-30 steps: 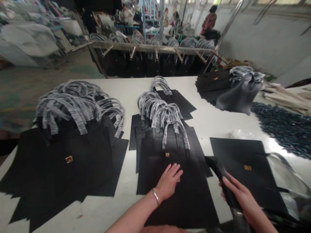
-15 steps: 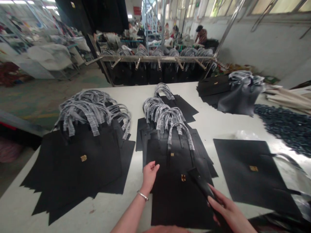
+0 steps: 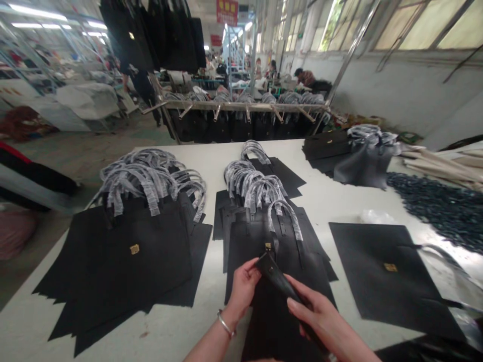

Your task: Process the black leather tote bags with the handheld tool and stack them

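In my right hand (image 3: 319, 311) is a long black leather-like strap (image 3: 279, 280), gripped along its length and slanting up to the left. My left hand (image 3: 244, 285) is at the strap's upper end, thumb and fingers pinched on its tip. Both hands are above a black bag panel (image 3: 260, 332). Just beyond the strap's tip, a gold clasp (image 3: 267, 246) shows on another black panel (image 3: 239, 239) of the middle stack. Plastic-wrapped handles (image 3: 256, 183) stand up from that stack. Behind my hands, part of the nearest panel is hidden.
At left lies a stack of black panels (image 3: 158, 261) with wrapped handles. A single panel with a gold clasp (image 3: 390, 267) is at right. Many small dark pieces (image 3: 433, 211) and more panels (image 3: 328, 148) lie farther back. A metal rack (image 3: 245, 105) with hanging bags stands beyond the white table (image 3: 181, 327).
My right hand has brought the strap up and to the left. The left hand has closed on its tip. The nearer gold clasp is now out of sight.
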### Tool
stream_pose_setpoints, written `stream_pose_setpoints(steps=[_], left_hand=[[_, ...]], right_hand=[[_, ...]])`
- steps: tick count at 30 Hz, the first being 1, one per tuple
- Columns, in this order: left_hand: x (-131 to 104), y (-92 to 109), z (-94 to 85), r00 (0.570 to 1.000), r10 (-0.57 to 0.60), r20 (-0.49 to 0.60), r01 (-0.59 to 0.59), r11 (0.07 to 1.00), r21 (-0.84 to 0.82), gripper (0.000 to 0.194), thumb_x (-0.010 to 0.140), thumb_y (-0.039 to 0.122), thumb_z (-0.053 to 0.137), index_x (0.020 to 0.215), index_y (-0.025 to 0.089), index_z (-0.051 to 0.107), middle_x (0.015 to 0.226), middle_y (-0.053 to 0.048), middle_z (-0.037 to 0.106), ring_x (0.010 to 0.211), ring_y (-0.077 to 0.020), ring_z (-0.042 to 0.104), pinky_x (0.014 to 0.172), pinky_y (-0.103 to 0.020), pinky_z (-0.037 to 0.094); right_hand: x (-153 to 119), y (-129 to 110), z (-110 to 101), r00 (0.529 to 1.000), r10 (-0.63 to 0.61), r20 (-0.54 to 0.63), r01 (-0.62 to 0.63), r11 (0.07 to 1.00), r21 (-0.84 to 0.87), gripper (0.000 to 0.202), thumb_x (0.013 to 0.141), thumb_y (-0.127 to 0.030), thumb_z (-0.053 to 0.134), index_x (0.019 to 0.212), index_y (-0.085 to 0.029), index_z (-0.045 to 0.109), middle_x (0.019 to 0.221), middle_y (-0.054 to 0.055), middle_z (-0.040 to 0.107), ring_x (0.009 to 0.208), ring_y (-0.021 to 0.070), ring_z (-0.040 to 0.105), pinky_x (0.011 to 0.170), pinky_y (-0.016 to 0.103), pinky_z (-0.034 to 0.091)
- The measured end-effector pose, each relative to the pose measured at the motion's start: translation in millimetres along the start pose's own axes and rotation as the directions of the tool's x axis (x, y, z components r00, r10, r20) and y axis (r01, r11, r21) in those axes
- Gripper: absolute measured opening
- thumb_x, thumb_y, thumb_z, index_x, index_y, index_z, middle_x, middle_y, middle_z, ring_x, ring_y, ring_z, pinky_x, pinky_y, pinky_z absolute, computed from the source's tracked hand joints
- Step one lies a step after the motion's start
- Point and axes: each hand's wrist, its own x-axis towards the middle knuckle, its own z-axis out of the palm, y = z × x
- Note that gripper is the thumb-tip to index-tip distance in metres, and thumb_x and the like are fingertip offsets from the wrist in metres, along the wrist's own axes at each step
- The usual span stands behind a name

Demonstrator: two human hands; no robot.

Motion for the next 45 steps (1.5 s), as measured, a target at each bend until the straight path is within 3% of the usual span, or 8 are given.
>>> stream_pose_setpoints(steps=[6,10,21,25,31,37,41,45], left_hand=[[-9,2,11.7,0.986,-0.153,-0.06,0.148,0.986,-0.07,0.055,0.069,0.04,0.078,0.114,0.012,0.061,0.066,0.0,0.064,0.053,-0.01,0.054,0.053,-0.02,0.041],[-6,0,12.4,0.99,-0.093,-0.107,0.096,0.995,0.026,0.058,0.067,0.042,0.079,0.113,0.011,0.062,0.053,0.008,0.046,0.045,-0.0045,0.036,0.045,-0.016,0.024],[-3,17,28.4,0.995,-0.099,-0.005,0.099,0.995,-0.002,0.048,0.068,0.042,0.079,0.104,0.012,0.07,0.067,-0.003,0.064,0.062,-0.0132,0.057,0.06,-0.023,0.044],[-2,17,30.1,0.993,-0.116,-0.028,0.116,0.993,0.015,0.043,0.069,0.041,0.079,0.1,0.012,0.072,0.072,-0.006,0.069,0.066,-0.0159,0.061,0.064,-0.025,0.046],[-4,23,33.4,1.0,-0.009,0.002,0.009,0.988,0.157,0.027,0.072,0.035,0.076,0.088,0.014,0.075,0.08,-0.005,0.069,0.076,-0.0168,0.059,0.07,-0.024,0.045],[-6,29,41.0,0.987,-0.157,-0.024,0.156,0.987,-0.031,0.035,0.065,0.031,0.081,0.093,0.012,0.073,0.069,-0.002,0.064,0.061,-0.0104,0.054,0.062,-0.022,0.043],[-1,54,37.7,0.989,-0.139,-0.047,0.133,0.985,-0.11,0.035,0.06,0.028,0.084,0.089,0.012,0.073,0.062,0.002,0.059,0.055,-0.0068,0.05,0.055,-0.018,0.04],[-3,115,50.2,0.996,-0.071,-0.058,0.061,0.985,-0.164,0.045,0.058,0.029,0.085,0.098,0.014,0.071,0.068,0.0,0.062,0.059,-0.0091,0.056,0.058,-0.02,0.045]], right_hand=[[-1,-15,-15,0.987,-0.009,-0.159,0.015,0.999,0.037,0.074,0.079,-0.047,0.063,0.144,-0.022,0.04,0.065,-0.004,0.062,0.047,0.011,0.055,0.044,0.021,0.042],[-12,-15,-20,0.995,0.056,-0.082,-0.055,0.998,0.015,0.074,0.072,-0.047,0.069,0.138,-0.021,0.049,0.068,-0.003,0.063,0.044,0.0096,0.053,0.042,0.021,0.04],[-22,-12,-25,0.997,0.017,-0.08,-0.016,1.0,0.005,0.073,0.073,-0.047,0.068,0.138,-0.021,0.05,0.059,-0.004,0.059,0.045,0.0112,0.051,0.044,0.022,0.039],[-27,-18,-27,0.984,-0.038,-0.172,0.035,0.999,-0.021,0.073,0.075,-0.047,0.064,0.141,-0.02,0.047,0.06,-0.004,0.06,0.047,0.0112,0.051,0.045,0.022,0.039],[-34,-29,-27,0.997,-0.023,-0.076,0.019,0.999,-0.05,0.066,0.072,-0.041,0.068,0.134,-0.021,0.056,0.06,-0.004,0.058,0.047,0.0107,0.049,0.045,0.022,0.038],[-28,-31,-36,0.976,-0.102,-0.194,0.106,0.994,0.012,0.072,0.076,-0.047,0.065,0.141,-0.023,0.046,0.071,-0.001,0.065,0.052,0.0131,0.052,0.049,0.024,0.043],[-38,-13,-52,0.985,-0.033,-0.17,0.048,0.995,0.084,0.075,0.068,-0.049,0.072,0.136,-0.021,0.054,0.066,-0.001,0.063,0.049,0.0124,0.05,0.047,0.024,0.042],[-53,-7,-70,0.929,-0.017,-0.37,0.075,0.987,0.145,0.088,0.066,-0.053,0.073,0.14,-0.014,0.046,0.056,-0.003,0.06,0.049,0.0147,0.052,0.047,0.026,0.042]])
